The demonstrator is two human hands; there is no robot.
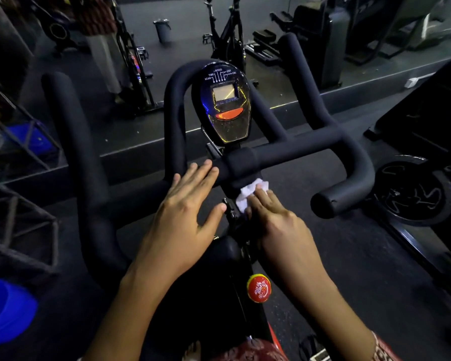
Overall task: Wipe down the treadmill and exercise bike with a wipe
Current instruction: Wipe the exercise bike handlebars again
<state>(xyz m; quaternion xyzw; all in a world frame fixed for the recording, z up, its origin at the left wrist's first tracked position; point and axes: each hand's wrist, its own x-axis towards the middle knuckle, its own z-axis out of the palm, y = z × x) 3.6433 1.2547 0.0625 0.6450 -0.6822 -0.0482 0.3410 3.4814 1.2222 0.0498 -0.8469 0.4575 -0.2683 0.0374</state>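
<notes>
Pressing a crumpled white wipe onto the black post just below the exercise bike's black foam-padded handlebar: right hand, fingers flat. Left hand open, resting on the handlebar. Risk: wipe looks pressed, not pinched, so it could slide off and drop.

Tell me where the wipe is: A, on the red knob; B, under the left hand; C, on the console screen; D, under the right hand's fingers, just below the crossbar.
D: the right hand presses the wipe down just below the crossbar, and the left hand holds nothing.
</notes>
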